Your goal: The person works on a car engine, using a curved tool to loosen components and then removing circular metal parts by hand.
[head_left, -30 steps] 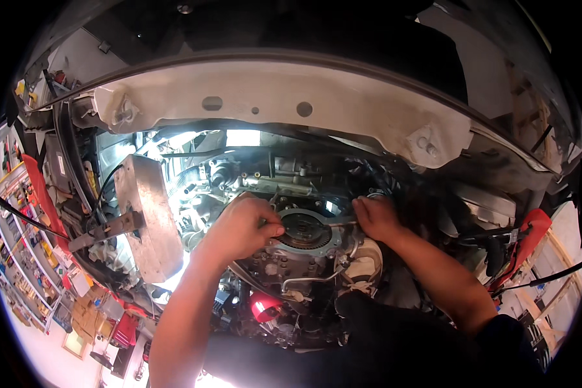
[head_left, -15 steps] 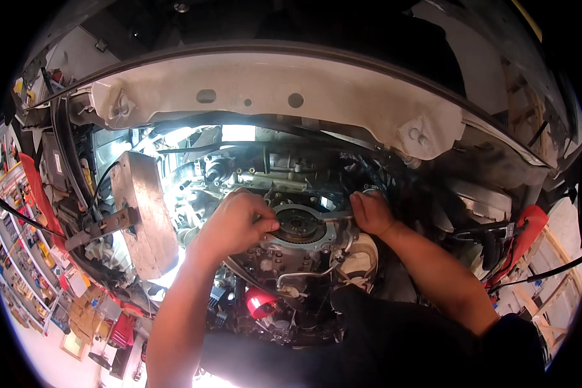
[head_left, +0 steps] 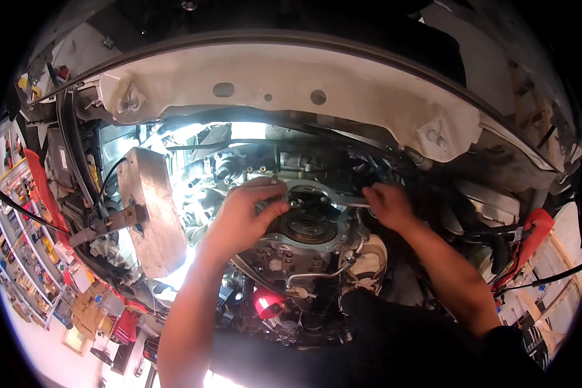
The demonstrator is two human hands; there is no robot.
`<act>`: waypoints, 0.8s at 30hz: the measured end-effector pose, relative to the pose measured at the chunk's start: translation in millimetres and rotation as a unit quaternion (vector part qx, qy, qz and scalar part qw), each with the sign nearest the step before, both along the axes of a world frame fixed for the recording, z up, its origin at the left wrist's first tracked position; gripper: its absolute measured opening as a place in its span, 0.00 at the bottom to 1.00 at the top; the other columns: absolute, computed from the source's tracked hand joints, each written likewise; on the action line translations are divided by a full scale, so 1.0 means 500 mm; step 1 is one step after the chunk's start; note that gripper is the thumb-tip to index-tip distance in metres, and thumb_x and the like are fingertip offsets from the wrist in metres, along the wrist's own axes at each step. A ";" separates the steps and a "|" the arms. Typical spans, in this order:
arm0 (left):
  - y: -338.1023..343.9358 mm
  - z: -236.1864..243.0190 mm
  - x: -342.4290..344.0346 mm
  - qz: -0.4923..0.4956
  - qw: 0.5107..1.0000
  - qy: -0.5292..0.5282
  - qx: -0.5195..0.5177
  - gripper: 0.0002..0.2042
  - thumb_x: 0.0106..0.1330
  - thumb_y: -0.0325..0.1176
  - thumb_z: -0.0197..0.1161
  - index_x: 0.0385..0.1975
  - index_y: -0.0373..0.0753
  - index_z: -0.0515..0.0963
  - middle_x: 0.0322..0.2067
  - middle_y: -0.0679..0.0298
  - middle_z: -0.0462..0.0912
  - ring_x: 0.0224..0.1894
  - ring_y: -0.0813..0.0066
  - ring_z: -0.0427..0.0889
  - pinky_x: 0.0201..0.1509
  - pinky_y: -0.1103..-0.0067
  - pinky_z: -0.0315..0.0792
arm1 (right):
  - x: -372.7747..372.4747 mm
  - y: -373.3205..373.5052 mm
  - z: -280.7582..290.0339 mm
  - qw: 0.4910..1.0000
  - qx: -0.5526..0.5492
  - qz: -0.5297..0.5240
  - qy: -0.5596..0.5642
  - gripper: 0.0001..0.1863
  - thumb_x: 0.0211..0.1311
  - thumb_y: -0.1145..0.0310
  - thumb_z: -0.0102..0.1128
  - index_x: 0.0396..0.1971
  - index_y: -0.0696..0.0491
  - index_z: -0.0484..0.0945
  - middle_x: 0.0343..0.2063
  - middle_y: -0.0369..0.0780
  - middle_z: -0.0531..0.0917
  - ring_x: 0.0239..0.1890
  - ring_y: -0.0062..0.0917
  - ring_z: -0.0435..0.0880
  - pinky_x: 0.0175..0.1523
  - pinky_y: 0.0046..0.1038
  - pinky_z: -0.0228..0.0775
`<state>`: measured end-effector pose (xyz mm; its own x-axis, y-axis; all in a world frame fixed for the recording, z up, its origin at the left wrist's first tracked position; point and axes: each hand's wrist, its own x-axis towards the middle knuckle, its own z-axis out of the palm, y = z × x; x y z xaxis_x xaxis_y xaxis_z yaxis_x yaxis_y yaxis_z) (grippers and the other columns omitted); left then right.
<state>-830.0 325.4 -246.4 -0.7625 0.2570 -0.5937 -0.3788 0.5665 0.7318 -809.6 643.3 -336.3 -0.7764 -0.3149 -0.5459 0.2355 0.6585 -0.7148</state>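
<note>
An engine [head_left: 291, 262] lies in front of me, with a dark toothed wheel [head_left: 307, 227] in a round grey housing at its middle. Above that wheel, a flat grey metal ring with a straight arm [head_left: 350, 201] is held tilted. My left hand [head_left: 246, 212] pinches the ring's left side between thumb and fingers. The fingers of my right hand [head_left: 388, 205] are closed around the outer end of the arm. Just below and to the right runs a bent metal pipe [head_left: 323, 275].
A wooden block [head_left: 150, 210] with a metal bracket stands at the left. A pale body panel [head_left: 271, 71] spans the far side. Below the engine's middle sits a red round part [head_left: 268, 302]. Shelves with small items [head_left: 22, 239] line the far left.
The flat ring has come up off the toothed wheel's housing and tilted away from me. Both hands have moved up slightly with it. The whole view has shifted a little.
</note>
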 end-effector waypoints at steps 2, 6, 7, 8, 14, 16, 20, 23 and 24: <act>0.001 0.016 -0.009 0.032 0.999 -0.025 -0.022 0.14 0.63 0.33 0.65 0.43 0.30 0.81 0.42 0.52 0.83 0.44 0.58 0.82 0.51 0.71 0.73 | 0.009 0.000 0.026 0.995 0.016 0.027 0.097 0.20 0.60 0.57 0.65 0.16 0.55 0.74 0.13 0.45 0.74 0.17 0.41 0.74 0.23 0.36 0.64; 0.010 -0.023 0.003 0.020 1.000 -0.020 0.002 0.11 0.65 0.31 0.62 0.40 0.27 0.80 0.34 0.53 0.81 0.36 0.62 0.80 0.43 0.73 0.73 | 0.016 0.022 0.067 0.977 0.052 0.038 0.205 0.19 0.54 0.54 0.70 0.19 0.53 0.74 0.14 0.40 0.76 0.17 0.38 0.76 0.24 0.34 0.68; 0.010 -0.022 0.005 0.022 0.999 -0.046 0.003 0.10 0.64 0.29 0.63 0.37 0.28 0.80 0.32 0.54 0.80 0.33 0.62 0.80 0.39 0.73 0.73 | 0.017 0.023 0.068 0.972 0.061 0.049 0.220 0.19 0.54 0.54 0.71 0.20 0.53 0.74 0.15 0.40 0.76 0.17 0.38 0.76 0.24 0.34 0.68; 0.007 -0.016 0.001 0.021 0.999 -0.046 -0.002 0.10 0.64 0.29 0.63 0.37 0.28 0.80 0.32 0.54 0.80 0.33 0.62 0.80 0.39 0.73 0.73 | 0.018 0.020 0.072 0.968 0.069 0.060 0.234 0.19 0.53 0.54 0.72 0.22 0.53 0.74 0.16 0.39 0.76 0.17 0.37 0.77 0.24 0.33 0.68; 0.014 -0.016 0.000 -0.030 0.999 0.017 -0.021 0.07 0.59 0.26 0.65 0.33 0.29 0.81 0.30 0.53 0.80 0.31 0.55 0.80 0.37 0.70 0.72 | 0.021 0.012 0.128 0.996 0.036 0.081 -0.030 0.18 0.56 0.55 0.69 0.25 0.55 0.75 0.20 0.41 0.79 0.23 0.37 0.80 0.29 0.33 0.72; 0.015 -0.014 -0.004 -0.031 0.999 0.009 -0.024 0.07 0.58 0.25 0.65 0.33 0.29 0.82 0.31 0.53 0.81 0.32 0.54 0.80 0.37 0.69 0.72 | 0.013 0.008 0.127 0.997 0.005 0.059 -0.041 0.16 0.58 0.56 0.67 0.28 0.55 0.76 0.22 0.40 0.80 0.24 0.38 0.81 0.30 0.34 0.72; 0.012 -0.019 0.001 -0.045 0.998 0.008 -0.034 0.06 0.57 0.24 0.65 0.33 0.30 0.83 0.31 0.53 0.81 0.33 0.54 0.81 0.38 0.69 0.73 | 0.014 0.011 0.121 0.991 -0.038 0.118 0.059 0.10 0.59 0.62 0.65 0.35 0.52 0.79 0.22 0.39 0.79 0.24 0.35 0.80 0.30 0.33 0.72; 0.009 -0.020 0.002 -0.064 0.997 0.002 -0.038 0.07 0.57 0.24 0.64 0.34 0.32 0.83 0.34 0.54 0.82 0.35 0.55 0.81 0.40 0.69 0.74 | 0.025 0.016 0.137 0.972 0.024 0.181 0.145 0.09 0.58 0.64 0.65 0.36 0.50 0.80 0.22 0.36 0.76 0.23 0.31 0.79 0.27 0.31 0.72; 0.008 -0.019 0.002 -0.086 0.995 0.003 -0.040 0.07 0.57 0.25 0.64 0.34 0.33 0.84 0.35 0.55 0.82 0.36 0.55 0.82 0.41 0.69 0.74 | 0.027 0.016 0.140 0.972 0.024 0.181 0.145 0.09 0.58 0.64 0.65 0.36 0.50 0.80 0.22 0.36 0.76 0.23 0.31 0.79 0.27 0.31 0.72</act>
